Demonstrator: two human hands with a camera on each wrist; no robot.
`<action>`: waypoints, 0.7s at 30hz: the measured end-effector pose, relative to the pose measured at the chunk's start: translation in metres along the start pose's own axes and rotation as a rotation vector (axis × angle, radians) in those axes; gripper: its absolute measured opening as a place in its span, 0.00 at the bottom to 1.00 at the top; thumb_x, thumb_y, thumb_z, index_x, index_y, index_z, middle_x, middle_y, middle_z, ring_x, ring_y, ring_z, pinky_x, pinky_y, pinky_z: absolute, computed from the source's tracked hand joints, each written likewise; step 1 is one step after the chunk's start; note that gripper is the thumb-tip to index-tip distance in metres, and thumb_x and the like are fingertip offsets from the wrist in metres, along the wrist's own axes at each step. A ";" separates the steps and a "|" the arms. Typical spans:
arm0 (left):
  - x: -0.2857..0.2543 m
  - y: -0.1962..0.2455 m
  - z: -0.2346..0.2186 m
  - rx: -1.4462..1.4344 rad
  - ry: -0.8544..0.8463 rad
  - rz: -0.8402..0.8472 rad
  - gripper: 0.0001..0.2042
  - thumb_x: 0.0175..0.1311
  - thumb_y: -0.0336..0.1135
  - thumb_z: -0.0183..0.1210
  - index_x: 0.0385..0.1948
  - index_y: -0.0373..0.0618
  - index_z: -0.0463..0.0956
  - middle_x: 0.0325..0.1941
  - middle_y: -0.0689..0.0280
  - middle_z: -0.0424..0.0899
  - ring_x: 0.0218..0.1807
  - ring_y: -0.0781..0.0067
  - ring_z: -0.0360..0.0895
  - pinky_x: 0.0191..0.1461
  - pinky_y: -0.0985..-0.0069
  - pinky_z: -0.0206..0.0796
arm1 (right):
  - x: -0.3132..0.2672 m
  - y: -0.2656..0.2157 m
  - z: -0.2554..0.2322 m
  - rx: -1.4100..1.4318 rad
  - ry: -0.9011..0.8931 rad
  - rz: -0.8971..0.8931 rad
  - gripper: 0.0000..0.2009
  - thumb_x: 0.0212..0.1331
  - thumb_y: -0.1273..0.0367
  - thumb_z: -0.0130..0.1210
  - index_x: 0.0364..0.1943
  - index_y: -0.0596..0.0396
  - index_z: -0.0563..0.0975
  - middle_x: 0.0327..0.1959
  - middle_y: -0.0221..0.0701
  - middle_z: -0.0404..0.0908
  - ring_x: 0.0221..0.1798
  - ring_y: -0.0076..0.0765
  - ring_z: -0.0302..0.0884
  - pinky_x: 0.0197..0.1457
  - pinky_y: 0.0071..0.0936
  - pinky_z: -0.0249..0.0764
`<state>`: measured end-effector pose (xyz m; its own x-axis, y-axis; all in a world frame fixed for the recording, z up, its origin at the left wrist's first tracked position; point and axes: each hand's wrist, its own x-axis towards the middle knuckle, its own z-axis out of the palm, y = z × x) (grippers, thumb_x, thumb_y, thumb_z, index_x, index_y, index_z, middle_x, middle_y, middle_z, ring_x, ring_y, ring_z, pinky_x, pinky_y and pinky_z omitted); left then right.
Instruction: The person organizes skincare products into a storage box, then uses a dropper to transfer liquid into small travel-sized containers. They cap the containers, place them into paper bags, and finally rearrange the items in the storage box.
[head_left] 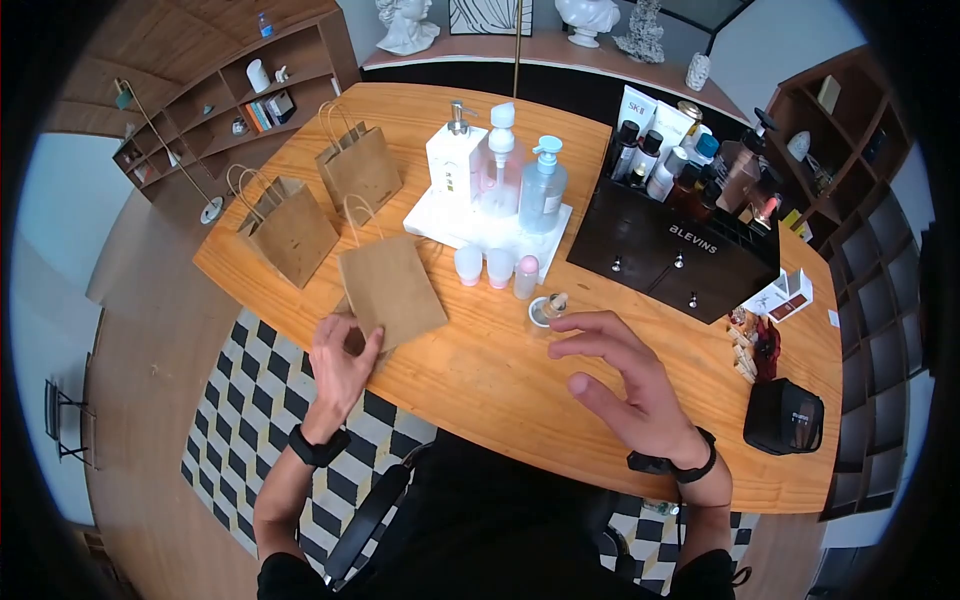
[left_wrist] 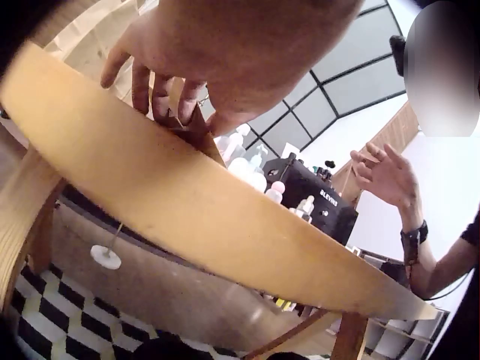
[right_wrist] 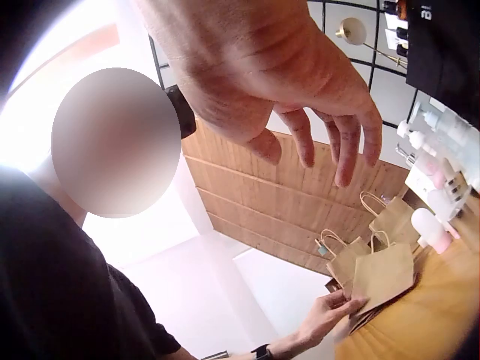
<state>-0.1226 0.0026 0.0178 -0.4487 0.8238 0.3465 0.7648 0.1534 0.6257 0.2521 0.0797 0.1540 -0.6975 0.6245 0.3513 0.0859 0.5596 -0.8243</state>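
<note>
The brown paper bag [head_left: 392,290] stands on the near left part of the wooden table [head_left: 480,395], a plain, unprinted thing with a broad, mostly flat front panel and a pale looped handle [head_left: 362,212] rising from its top. It sits a little askew, its lower left corner close to the table's near edge. Two more bags in the same brown paper, the left bag [head_left: 290,230] and the far bag [head_left: 362,167], stand just beyond it. I see the left hand [head_left: 343,362] at that lower corner, pinching it: the thumb lies against the front panel and the fingers bend round behind, so the gap between them is only about the bag's edge. How tightly it squeezes, I can't tell. The right hand [head_left: 635,385] hangs above the table with nothing in it, fingers loosely bent and well parted from the thumb. Its fingertips come near the small dropper bottle [head_left: 540,314] in the head view, which stands just beside a pink-capped bottle [head_left: 525,281]. Past those, a white tray [head_left: 440,229] carries three pump bottles.
</note>
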 end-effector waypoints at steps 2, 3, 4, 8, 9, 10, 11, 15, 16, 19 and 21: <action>-0.004 0.001 0.002 0.081 0.060 0.085 0.15 0.58 0.39 0.76 0.30 0.37 0.80 0.46 0.52 0.81 0.52 0.50 0.78 0.56 0.59 0.71 | 0.002 0.002 0.000 0.004 0.001 0.019 0.14 0.71 0.72 0.63 0.57 0.58 0.82 0.68 0.40 0.77 0.70 0.45 0.76 0.72 0.39 0.70; -0.006 0.002 0.002 0.162 0.127 0.169 0.16 0.56 0.39 0.77 0.29 0.38 0.79 0.46 0.53 0.80 0.52 0.50 0.76 0.57 0.58 0.70 | 0.003 0.003 0.000 0.008 -0.002 0.032 0.13 0.71 0.72 0.62 0.56 0.58 0.83 0.68 0.40 0.77 0.70 0.45 0.76 0.74 0.39 0.69; -0.008 0.004 0.001 0.158 0.127 0.163 0.16 0.56 0.39 0.77 0.29 0.38 0.79 0.46 0.53 0.80 0.52 0.50 0.76 0.57 0.58 0.70 | 0.003 0.003 0.001 0.005 -0.008 0.035 0.13 0.71 0.72 0.62 0.56 0.58 0.83 0.68 0.40 0.77 0.70 0.45 0.76 0.74 0.39 0.69; -0.007 0.012 -0.007 0.191 0.198 0.139 0.19 0.56 0.37 0.77 0.27 0.39 0.72 0.45 0.53 0.75 0.52 0.49 0.72 0.58 0.57 0.68 | 0.008 0.009 -0.005 -0.097 0.020 0.046 0.12 0.69 0.74 0.64 0.55 0.59 0.84 0.65 0.40 0.79 0.66 0.44 0.79 0.68 0.38 0.73; -0.007 0.012 -0.009 0.198 0.235 0.152 0.20 0.55 0.37 0.77 0.27 0.40 0.70 0.45 0.52 0.73 0.52 0.48 0.71 0.57 0.56 0.67 | 0.010 0.012 -0.007 -0.178 0.037 0.021 0.13 0.68 0.74 0.66 0.55 0.59 0.84 0.63 0.40 0.80 0.63 0.44 0.82 0.65 0.38 0.76; -0.007 0.011 -0.010 0.178 0.239 0.192 0.20 0.55 0.34 0.76 0.29 0.40 0.69 0.44 0.52 0.71 0.51 0.48 0.71 0.56 0.56 0.66 | 0.013 0.013 -0.008 -0.188 0.035 0.029 0.13 0.68 0.74 0.66 0.55 0.59 0.84 0.63 0.40 0.80 0.63 0.44 0.82 0.65 0.38 0.76; -0.009 0.013 -0.010 0.165 0.233 0.191 0.20 0.55 0.34 0.76 0.29 0.40 0.69 0.44 0.52 0.71 0.51 0.48 0.71 0.56 0.56 0.66 | 0.018 0.014 -0.006 -0.217 0.109 0.083 0.13 0.68 0.75 0.66 0.54 0.60 0.84 0.60 0.40 0.81 0.56 0.43 0.84 0.60 0.37 0.78; -0.012 0.032 -0.020 0.090 0.268 0.321 0.17 0.54 0.28 0.75 0.32 0.41 0.69 0.44 0.52 0.71 0.51 0.49 0.71 0.54 0.56 0.66 | 0.044 0.021 -0.015 -0.447 0.113 0.151 0.12 0.67 0.75 0.65 0.53 0.63 0.84 0.50 0.44 0.84 0.40 0.43 0.88 0.46 0.39 0.81; -0.014 0.037 -0.021 0.050 0.261 0.381 0.17 0.54 0.26 0.74 0.32 0.41 0.70 0.44 0.52 0.72 0.50 0.49 0.71 0.54 0.57 0.66 | 0.052 0.024 -0.017 -0.458 0.115 0.158 0.12 0.67 0.75 0.65 0.53 0.63 0.84 0.50 0.44 0.84 0.40 0.43 0.88 0.46 0.39 0.81; -0.022 0.055 -0.021 -0.061 0.237 0.486 0.15 0.54 0.23 0.72 0.34 0.41 0.72 0.43 0.52 0.74 0.48 0.49 0.74 0.51 0.58 0.67 | 0.081 0.041 -0.021 -0.589 -0.061 0.241 0.14 0.69 0.71 0.64 0.53 0.64 0.84 0.46 0.47 0.86 0.42 0.50 0.88 0.47 0.43 0.82; -0.029 0.066 -0.016 -0.201 0.133 0.553 0.15 0.54 0.21 0.71 0.37 0.41 0.72 0.41 0.53 0.76 0.46 0.50 0.76 0.49 0.61 0.68 | 0.100 0.063 -0.015 -0.645 -0.074 0.173 0.17 0.67 0.68 0.66 0.54 0.65 0.83 0.44 0.46 0.87 0.38 0.47 0.88 0.45 0.38 0.82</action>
<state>-0.0663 -0.0197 0.0606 -0.0734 0.6744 0.7347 0.8049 -0.3949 0.4430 0.1986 0.1854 0.1438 -0.6804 0.7084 0.1875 0.5926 0.6825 -0.4278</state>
